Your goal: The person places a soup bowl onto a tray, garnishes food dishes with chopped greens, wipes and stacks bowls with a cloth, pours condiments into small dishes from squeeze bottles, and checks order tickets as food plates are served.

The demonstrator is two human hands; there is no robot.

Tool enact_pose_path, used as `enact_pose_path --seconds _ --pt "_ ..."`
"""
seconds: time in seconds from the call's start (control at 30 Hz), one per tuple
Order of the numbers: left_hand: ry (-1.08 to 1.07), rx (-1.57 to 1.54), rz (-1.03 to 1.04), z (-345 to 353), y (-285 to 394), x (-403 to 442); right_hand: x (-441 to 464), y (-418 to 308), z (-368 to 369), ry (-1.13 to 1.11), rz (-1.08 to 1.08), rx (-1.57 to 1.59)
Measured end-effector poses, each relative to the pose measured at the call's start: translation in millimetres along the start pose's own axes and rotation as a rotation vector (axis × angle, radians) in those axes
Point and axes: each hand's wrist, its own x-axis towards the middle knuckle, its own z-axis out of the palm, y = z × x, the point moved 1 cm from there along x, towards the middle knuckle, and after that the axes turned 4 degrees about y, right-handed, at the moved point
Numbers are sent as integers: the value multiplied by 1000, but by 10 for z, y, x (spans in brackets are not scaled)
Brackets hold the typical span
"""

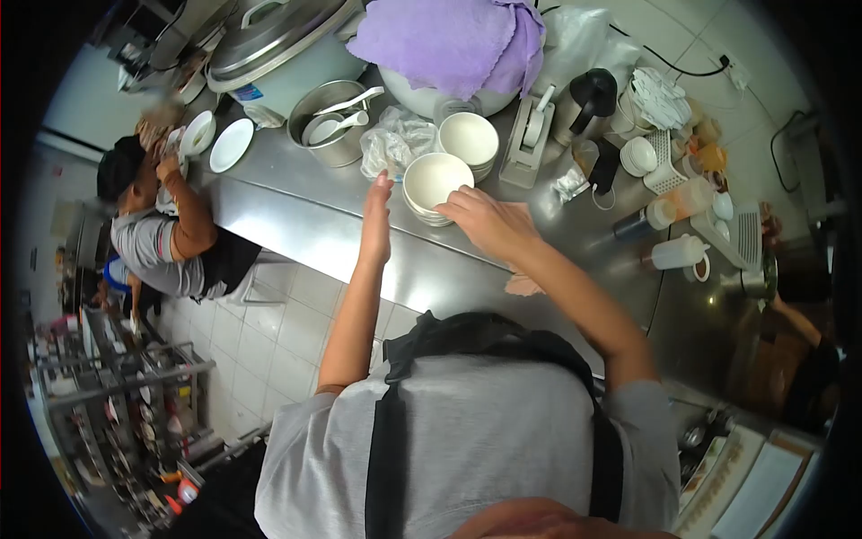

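Note:
A stack of white bowls point(437, 182) stands near the front of the steel table. The fingers of my right hand point(492, 221) are bent over the near right rim of this stack, gripping the top bowl. To the left of the stack is my left hand point(377, 225), seen edge-on, its fingers straight and holding nothing; a small gap separates it from the bowls. Just behind sits a second stack of white bowls point(469, 138). A crumpled clear plastic bag point(395, 144) lies beside both stacks. Below my right wrist is a pinkish cloth point(524, 284).
A steel pot point(330, 148) with white-handled ladles stands at the back left, near an oval white plate point(233, 145). A tape dispenser point(528, 139) and several sauce bottles point(678, 253) stand to the right. Another person point(166, 216) sits at the table's left end.

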Motion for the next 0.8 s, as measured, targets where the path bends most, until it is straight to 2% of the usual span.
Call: enact_pose_path --seconds 0.13,0.27,0.37,0.47,0.57,0.6,0.7,0.8 --pt "-120 94 256 94 -92 367 120 238 495 -1 -52 -47" --pt "-305 383 503 154 -167 566 249 259 354 3 14 25" --pt "-268 310 566 143 -240 615 318 471 246 420 311 -111" --pt "-274 220 499 153 -305 603 316 1089 296 563 538 -313" --pt "-253 299 565 148 -184 503 377 1425 364 265 854 -147" --pt "-231 308 580 159 -165 472 402 1533 401 146 852 -183" --pt "-204 381 618 146 -145 325 460 1708 506 95 928 -212" --pt "-253 475 657 92 -86 148 482 1772 405 -2 1192 209"
